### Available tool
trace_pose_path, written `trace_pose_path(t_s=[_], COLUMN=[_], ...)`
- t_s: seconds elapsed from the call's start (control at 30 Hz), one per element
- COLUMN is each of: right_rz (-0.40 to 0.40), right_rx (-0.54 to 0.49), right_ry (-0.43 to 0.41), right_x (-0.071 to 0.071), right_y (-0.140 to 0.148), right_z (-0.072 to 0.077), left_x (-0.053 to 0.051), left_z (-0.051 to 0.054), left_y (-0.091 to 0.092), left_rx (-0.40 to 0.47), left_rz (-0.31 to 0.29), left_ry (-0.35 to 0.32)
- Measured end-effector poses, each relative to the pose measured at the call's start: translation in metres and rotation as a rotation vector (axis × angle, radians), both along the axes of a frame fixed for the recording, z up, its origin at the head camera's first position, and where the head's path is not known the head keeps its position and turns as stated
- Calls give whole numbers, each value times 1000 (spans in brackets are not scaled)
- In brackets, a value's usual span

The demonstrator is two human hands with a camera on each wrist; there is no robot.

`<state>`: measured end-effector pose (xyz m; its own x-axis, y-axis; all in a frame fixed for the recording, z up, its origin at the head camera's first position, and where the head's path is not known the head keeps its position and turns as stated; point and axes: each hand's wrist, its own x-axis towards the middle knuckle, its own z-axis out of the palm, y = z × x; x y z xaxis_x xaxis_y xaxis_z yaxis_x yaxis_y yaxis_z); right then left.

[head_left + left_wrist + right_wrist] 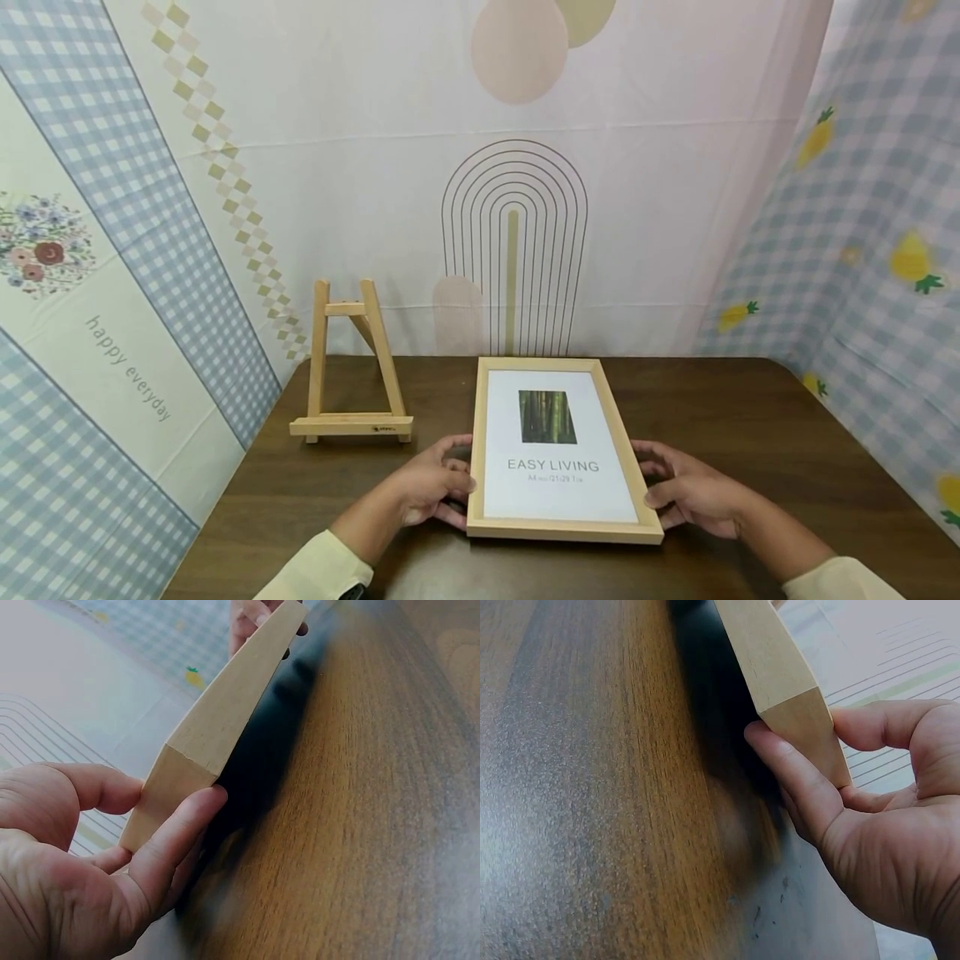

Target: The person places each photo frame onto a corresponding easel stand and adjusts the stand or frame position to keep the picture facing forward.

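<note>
A light wood picture frame [565, 530] with a white "EASY LIVING" sheet and a small forest picture lies face up between both hands. The left hand [438, 483] grips its left side near the front corner, thumb on the top edge; in the left wrist view the left hand [97, 862] pinches the wooden frame [232, 690] with fingers on its underside. On the opposite side the right hand [697, 490] holds the frame the same way, and the right wrist view shows the right hand [892, 817] pinching the frame's corner [802, 735]. A dark shadow lies under the frame.
A small wooden easel [351, 427] stands upright at the left of the dark brown table [720, 400]. Behind the table hangs a pale cloth [360, 208] with arch lines, with blue checked cloth [862, 250] on the right and more on the left.
</note>
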<state>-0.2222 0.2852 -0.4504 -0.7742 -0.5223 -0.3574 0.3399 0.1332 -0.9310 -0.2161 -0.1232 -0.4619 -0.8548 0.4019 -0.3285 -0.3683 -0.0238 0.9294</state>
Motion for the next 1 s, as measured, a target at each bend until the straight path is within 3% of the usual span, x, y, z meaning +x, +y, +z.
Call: trace_pose_path(t_s=[0.47,1.0], right_rz=[-23,-50], right_rx=[17,25], right_ry=[29,87], right_x=[0,-2], right_y=[-3,-11], right_z=[7,7], left_x=[-2,0], left_z=[-1,8], left_y=[0,-7], left_rx=[16,1], left_rz=[23,32], left_ry=[30,98])
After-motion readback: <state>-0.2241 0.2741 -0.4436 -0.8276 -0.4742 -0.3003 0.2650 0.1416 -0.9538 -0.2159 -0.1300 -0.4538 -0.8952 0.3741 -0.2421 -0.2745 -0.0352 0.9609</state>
